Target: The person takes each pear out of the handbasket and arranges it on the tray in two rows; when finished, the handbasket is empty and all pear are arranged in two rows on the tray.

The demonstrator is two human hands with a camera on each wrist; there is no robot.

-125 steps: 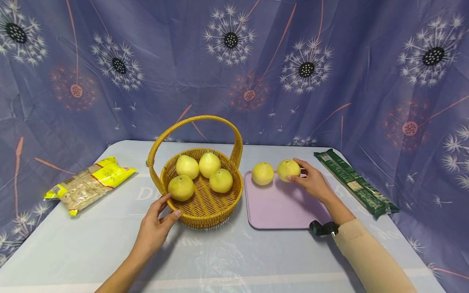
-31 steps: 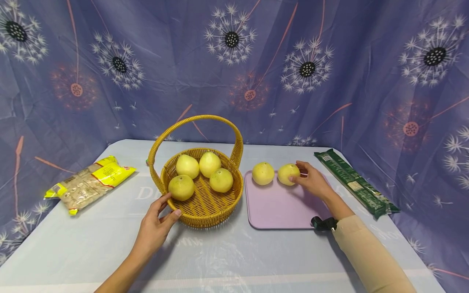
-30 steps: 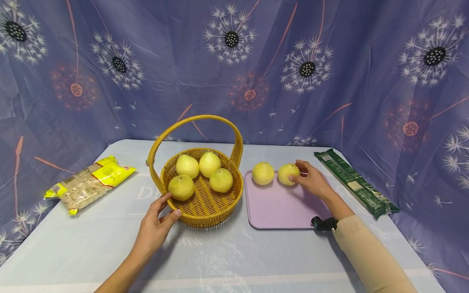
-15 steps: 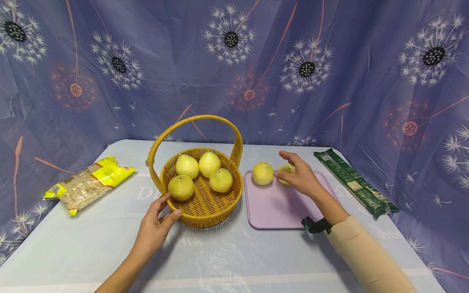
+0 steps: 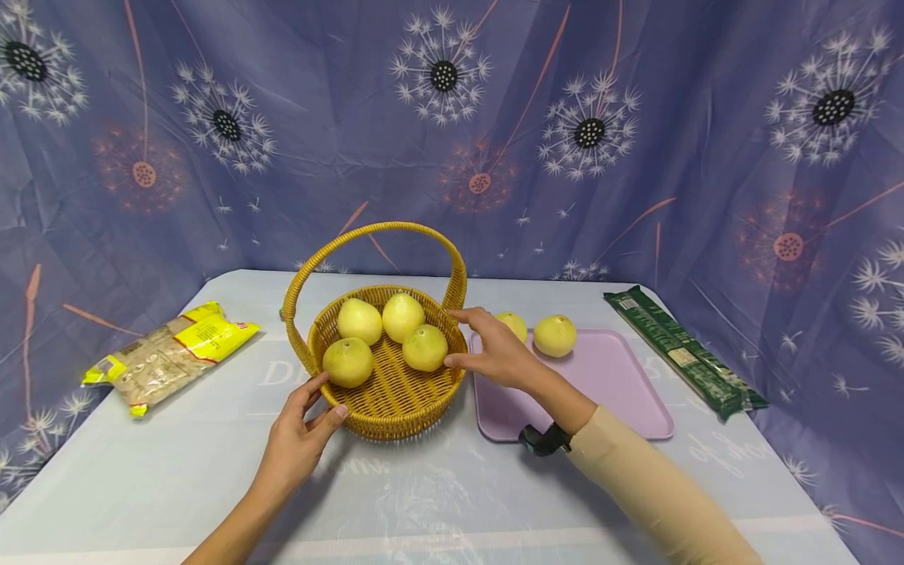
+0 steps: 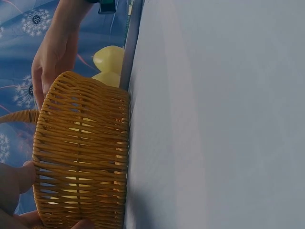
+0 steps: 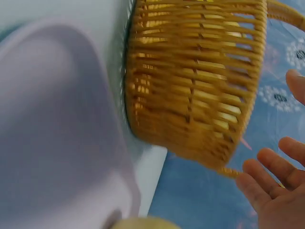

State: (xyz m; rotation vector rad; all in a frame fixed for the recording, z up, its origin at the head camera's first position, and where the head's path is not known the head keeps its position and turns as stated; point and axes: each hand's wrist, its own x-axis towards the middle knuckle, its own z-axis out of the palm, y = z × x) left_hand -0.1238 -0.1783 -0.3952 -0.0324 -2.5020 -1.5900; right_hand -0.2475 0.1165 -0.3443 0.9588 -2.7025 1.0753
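The right hand (image 5: pixel 503 353), fingers parted and empty, is at the right of the basket (image 5: pixel 395 428); a fruit (image 5: pixel 425 348) sits inside, just left of its thumb. The left hand (image 5: pixel 302 428) grips the basket's near-left rim.

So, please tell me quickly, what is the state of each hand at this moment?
Left hand: holding the wicker basket at its near-left edge.
Right hand: open, holding nothing, at the wicker basket's right edge.

Woven basket (image 5: pixel 395 428) holds four fruits (image 5: pixel 425 348), perhaps pomelos
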